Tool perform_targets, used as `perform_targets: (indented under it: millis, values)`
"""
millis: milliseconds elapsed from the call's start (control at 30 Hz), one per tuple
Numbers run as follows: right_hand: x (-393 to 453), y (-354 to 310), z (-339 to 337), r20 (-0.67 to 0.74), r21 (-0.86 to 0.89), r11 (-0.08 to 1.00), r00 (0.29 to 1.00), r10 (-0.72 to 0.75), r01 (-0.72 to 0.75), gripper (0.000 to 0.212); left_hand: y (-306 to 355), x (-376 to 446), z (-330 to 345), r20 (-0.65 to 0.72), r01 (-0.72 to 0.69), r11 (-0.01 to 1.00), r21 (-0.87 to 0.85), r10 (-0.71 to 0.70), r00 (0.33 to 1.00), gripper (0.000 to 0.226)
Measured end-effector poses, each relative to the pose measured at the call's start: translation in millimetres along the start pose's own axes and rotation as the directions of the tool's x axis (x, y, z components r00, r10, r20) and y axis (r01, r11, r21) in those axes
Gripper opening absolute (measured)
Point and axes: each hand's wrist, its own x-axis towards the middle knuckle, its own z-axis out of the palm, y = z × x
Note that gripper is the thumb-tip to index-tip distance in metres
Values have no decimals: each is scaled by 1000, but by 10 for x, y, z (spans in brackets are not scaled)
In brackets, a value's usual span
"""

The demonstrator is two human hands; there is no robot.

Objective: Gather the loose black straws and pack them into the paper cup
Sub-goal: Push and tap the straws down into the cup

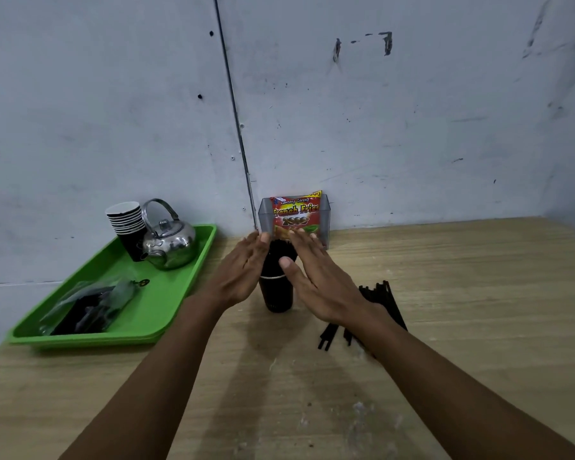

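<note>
place: I read it as a small drinks stall or back-room prep counter, not a home kitchen
surface: wood-grain table (445, 277) pushed into a corner
walls: scuffed grey panel wall (379, 127), bare
stock: stacked paper cups (127, 220), steel kettle (170, 242) on green tray (166, 293)
retail cue: snack packet (296, 212) in clear holder (266, 217)

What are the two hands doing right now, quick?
Left hand: open, straight fingers flat against the bundle of thin black plastic straws standing in the black paper cup.
Right hand: open, fingers straight, pressing the bundle's other side.
</note>
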Motion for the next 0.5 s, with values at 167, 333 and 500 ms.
perform_targets:
  millis: [167, 333, 500]
  values:
    - [-101, 150, -119, -72, 127, 988, 992, 102, -93, 69, 113, -107, -10, -203, -112, 991, -75, 94, 975, 61]
    - [-370, 373, -270, -124, 112, 985, 982, 145, -131, 60, 375, -303, 251, -614, -350, 932, 93, 331, 717, 32]
    - [-713, 609, -479, -228, 42, 973, 946, 229, -226, 42, 553, -460, 716, -555, -423, 905, 49, 377, 742, 22]
